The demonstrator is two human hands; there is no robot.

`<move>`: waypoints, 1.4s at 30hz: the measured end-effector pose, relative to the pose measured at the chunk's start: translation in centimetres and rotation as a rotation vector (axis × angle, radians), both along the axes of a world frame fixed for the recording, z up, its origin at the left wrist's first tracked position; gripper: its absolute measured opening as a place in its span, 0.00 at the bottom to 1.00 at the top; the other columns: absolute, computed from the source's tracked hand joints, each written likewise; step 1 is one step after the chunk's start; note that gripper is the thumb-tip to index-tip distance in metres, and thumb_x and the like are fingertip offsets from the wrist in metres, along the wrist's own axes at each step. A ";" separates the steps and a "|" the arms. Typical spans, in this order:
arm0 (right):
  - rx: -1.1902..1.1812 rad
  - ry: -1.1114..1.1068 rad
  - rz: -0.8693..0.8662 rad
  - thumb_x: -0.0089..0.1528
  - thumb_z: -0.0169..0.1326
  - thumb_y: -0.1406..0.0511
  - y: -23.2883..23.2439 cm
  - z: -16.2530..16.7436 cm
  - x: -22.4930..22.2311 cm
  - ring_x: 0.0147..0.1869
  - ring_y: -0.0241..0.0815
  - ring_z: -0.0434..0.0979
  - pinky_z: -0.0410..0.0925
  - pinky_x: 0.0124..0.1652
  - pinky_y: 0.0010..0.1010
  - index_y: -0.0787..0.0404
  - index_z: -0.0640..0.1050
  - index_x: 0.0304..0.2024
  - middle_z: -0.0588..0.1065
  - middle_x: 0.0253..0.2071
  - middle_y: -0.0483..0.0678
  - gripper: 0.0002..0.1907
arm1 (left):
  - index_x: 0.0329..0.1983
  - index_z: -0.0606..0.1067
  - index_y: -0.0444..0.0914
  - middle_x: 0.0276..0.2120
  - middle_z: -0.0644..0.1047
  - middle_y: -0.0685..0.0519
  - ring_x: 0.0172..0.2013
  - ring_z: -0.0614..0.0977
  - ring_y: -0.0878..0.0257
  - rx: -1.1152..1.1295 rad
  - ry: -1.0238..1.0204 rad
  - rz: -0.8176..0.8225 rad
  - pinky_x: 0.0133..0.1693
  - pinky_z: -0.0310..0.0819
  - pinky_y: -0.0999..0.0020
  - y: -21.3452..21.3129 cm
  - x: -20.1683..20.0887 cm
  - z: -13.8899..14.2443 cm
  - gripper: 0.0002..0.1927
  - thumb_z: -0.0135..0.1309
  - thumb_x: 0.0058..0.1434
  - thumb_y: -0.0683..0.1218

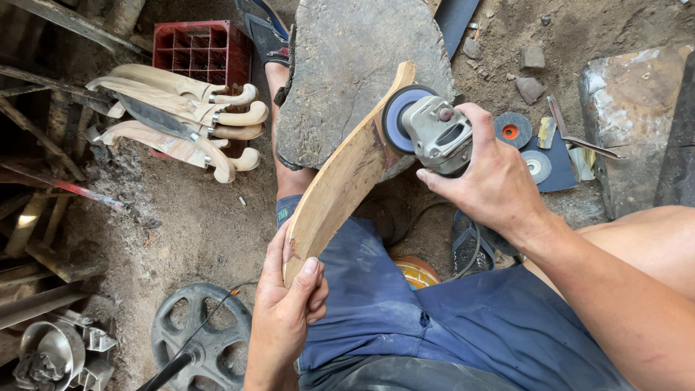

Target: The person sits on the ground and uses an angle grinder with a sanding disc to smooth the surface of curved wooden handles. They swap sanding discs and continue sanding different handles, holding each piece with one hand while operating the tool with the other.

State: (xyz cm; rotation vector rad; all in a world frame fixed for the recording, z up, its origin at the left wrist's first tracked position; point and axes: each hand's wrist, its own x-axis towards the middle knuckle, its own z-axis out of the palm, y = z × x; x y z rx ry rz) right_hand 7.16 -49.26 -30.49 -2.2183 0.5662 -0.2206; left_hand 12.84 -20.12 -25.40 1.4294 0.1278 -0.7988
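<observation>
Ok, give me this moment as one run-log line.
left hand: grips lower end of curved wooden sheath | right hand: holds angle grinder, disc against sheath edge | sheath tip on stone block

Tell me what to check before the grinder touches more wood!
1. Left hand grips the curved wooden piece at its lower end: ok.
2. Right hand wraps the angle grinder: ok.
3. Wood's upper end rests against the stone block: ok.
4. Disc spinning: cannot tell.
5. Left fingers far from the disc: ok.
6. Power cord lies across the lap, near the legs: not ok.
</observation>
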 end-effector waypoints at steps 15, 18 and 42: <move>0.005 0.077 -0.007 0.54 0.70 0.55 0.3 0.2 -0.1 0.49 0.61 0.83 0.74 0.50 0.45 0.59 0.57 0.66 0.80 0.44 0.63 0.47 | 0.77 0.54 0.42 0.31 0.69 0.50 0.22 0.66 0.69 -0.028 0.044 0.014 0.20 0.57 0.76 0.2 0.2 0.2 0.35 0.47 0.67 0.44; -0.017 -0.015 0.030 0.55 0.69 0.55 0.4 0.3 -0.4 0.50 0.60 0.83 0.75 0.49 0.43 0.60 0.57 0.66 0.80 0.45 0.63 0.46 | 0.77 0.54 0.42 0.31 0.69 0.50 0.22 0.66 0.69 -0.024 0.056 0.025 0.21 0.57 0.76 0.1 0.3 0.3 0.35 0.46 0.66 0.44; 0.003 0.065 -0.002 0.53 0.70 0.56 0.7 0.4 -1.5 0.49 0.60 0.84 0.75 0.49 0.45 0.58 0.59 0.65 0.81 0.44 0.63 0.46 | 0.77 0.54 0.43 0.32 0.68 0.49 0.23 0.67 0.67 -0.085 0.106 0.052 0.21 0.58 0.76 0.5 0.2 0.0 0.33 0.44 0.68 0.45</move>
